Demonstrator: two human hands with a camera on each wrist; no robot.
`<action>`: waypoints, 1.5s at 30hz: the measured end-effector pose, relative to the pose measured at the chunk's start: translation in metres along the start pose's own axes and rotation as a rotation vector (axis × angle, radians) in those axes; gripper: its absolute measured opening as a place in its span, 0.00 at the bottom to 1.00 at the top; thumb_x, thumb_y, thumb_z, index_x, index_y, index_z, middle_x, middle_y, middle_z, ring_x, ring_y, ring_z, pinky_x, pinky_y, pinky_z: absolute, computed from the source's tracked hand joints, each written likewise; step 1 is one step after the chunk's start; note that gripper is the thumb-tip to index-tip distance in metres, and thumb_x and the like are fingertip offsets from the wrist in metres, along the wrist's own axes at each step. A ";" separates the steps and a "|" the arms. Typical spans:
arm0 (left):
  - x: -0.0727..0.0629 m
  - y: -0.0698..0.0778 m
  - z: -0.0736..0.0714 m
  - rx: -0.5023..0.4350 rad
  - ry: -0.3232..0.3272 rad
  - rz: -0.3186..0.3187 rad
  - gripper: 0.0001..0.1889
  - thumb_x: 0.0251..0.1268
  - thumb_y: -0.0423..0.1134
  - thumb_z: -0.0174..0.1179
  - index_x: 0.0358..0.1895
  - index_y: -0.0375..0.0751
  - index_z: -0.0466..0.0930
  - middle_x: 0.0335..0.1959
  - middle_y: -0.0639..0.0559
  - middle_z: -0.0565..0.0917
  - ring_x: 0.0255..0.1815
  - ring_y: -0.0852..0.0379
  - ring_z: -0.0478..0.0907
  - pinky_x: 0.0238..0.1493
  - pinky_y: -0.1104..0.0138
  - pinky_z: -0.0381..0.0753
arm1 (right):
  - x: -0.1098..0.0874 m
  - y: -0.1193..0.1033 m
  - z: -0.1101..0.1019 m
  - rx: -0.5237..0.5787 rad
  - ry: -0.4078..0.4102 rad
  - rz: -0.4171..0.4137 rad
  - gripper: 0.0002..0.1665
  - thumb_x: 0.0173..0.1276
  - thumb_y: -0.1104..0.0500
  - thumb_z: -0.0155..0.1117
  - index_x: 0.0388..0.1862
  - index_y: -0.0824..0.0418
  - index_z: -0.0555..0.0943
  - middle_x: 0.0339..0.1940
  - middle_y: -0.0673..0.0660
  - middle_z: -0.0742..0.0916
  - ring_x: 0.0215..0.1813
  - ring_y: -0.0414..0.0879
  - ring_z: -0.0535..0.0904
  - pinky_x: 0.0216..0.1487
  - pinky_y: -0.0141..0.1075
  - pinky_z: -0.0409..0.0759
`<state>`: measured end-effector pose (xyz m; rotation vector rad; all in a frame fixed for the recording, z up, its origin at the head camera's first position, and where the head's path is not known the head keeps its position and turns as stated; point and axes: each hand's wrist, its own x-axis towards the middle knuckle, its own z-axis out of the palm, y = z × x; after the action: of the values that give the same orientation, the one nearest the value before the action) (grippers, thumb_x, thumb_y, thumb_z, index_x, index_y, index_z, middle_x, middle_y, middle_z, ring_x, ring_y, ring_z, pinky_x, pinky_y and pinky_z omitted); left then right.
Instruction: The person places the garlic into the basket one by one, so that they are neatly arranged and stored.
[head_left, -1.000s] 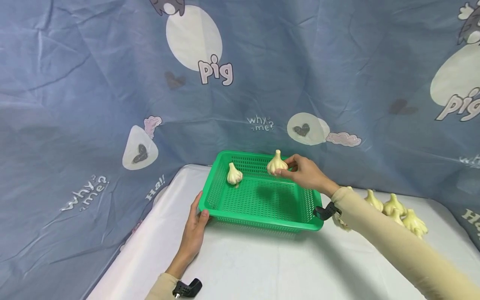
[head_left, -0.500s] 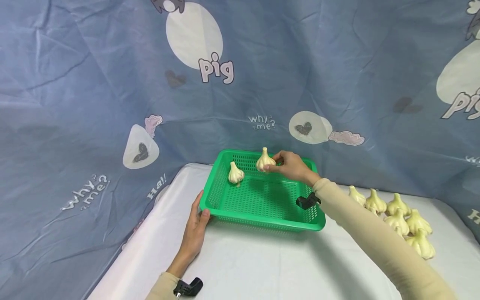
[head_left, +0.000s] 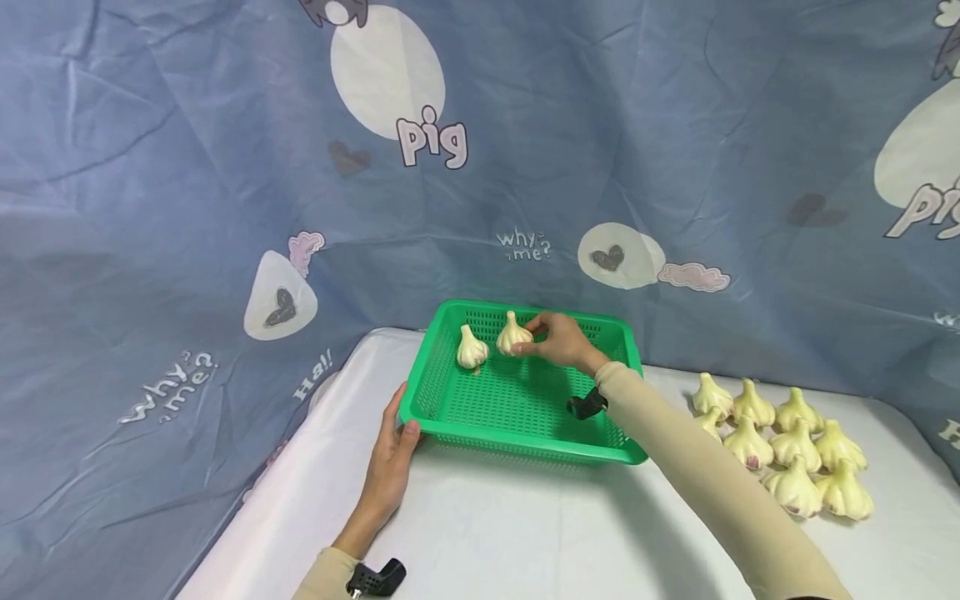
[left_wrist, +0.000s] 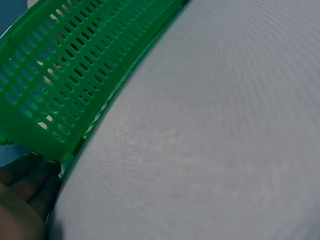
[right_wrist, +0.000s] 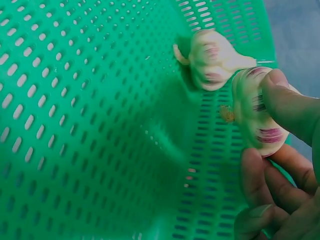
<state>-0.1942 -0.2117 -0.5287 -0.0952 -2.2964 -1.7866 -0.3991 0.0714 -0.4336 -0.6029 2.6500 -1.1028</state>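
Note:
My right hand (head_left: 561, 340) pinches a garlic bulb (head_left: 512, 337) between thumb and fingers, stem up, inside the back of a green plastic basket (head_left: 517, 446). In the right wrist view the held bulb (right_wrist: 257, 112) shows purple streaks and a small root tuft, with the thumb on one side and fingertips on the other. Just left of it a second garlic bulb (head_left: 472, 350) stands in the basket's back left part. My left hand (head_left: 390, 462) holds the basket's front left corner, thumb at the front rim and fingers along the left side.
Several more garlic bulbs (head_left: 797, 442) stand grouped in rows on the white tablecloth (head_left: 510, 533), right of the basket. A blue printed curtain (head_left: 525, 167) hangs close behind the basket and along the left side.
My right hand has carried its garlic bulb left and then lower into the basket, close to the other bulb. My left hand stays at the corner.

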 end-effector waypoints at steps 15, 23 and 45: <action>-0.002 -0.001 0.002 0.013 0.016 0.013 0.31 0.90 0.42 0.42 0.88 0.64 0.47 0.89 0.49 0.52 0.89 0.39 0.49 0.84 0.35 0.46 | 0.018 0.022 0.021 -0.061 -0.048 0.006 0.29 0.67 0.42 0.79 0.56 0.61 0.88 0.53 0.59 0.91 0.55 0.54 0.87 0.57 0.50 0.86; -0.003 0.001 0.001 -0.007 -0.006 0.012 0.32 0.90 0.41 0.41 0.88 0.62 0.45 0.89 0.47 0.51 0.88 0.39 0.50 0.84 0.36 0.48 | 0.022 0.024 0.026 -0.160 -0.087 -0.020 0.30 0.67 0.40 0.79 0.55 0.61 0.88 0.52 0.59 0.92 0.54 0.53 0.89 0.56 0.48 0.88; -0.001 -0.002 -0.002 -0.014 -0.003 0.025 0.32 0.90 0.41 0.42 0.88 0.65 0.45 0.89 0.50 0.51 0.89 0.42 0.49 0.85 0.38 0.49 | 0.023 0.021 0.029 -0.219 -0.054 -0.050 0.34 0.65 0.38 0.80 0.59 0.60 0.88 0.51 0.58 0.93 0.52 0.52 0.90 0.56 0.50 0.88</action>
<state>-0.1933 -0.2138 -0.5305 -0.1285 -2.2754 -1.7913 -0.4156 0.0565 -0.4691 -0.7314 2.7431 -0.8007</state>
